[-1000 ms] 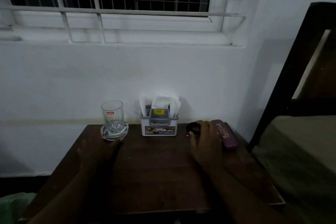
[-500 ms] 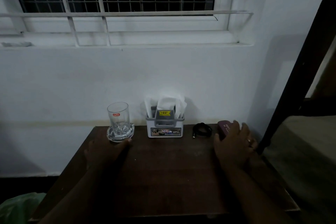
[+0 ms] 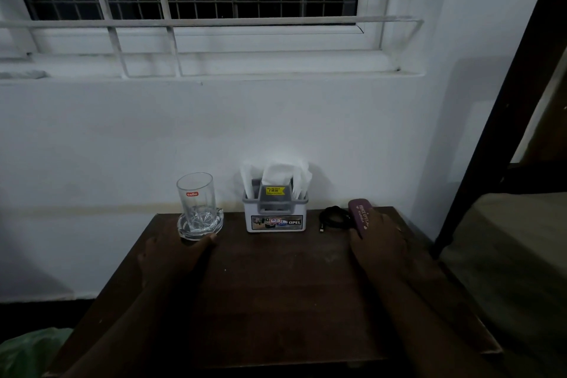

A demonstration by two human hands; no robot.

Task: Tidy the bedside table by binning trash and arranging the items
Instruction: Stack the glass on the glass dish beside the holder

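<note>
Glass tumbler (image 3: 195,199) stands on a clear coaster (image 3: 200,225) left of centre on the dark wooden bedside table (image 3: 276,285), the left hand (image 3: 171,258) touching the coaster's rim with relaxed fingers, then the tissue holder (image 3: 276,213), a coiled black cable (image 3: 333,218), and at right the right hand (image 3: 380,242) lying flat on the maroon case (image 3: 361,215).

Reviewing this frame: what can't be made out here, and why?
- Head view: near end of the maroon case, covered by the right hand.
- How the left hand meets the glass dish: too dim to tell touch from grip.
- Small print on the yellow tag of the tissue holder: too small.
- Green bag: cut off by the lower left edge.
</note>
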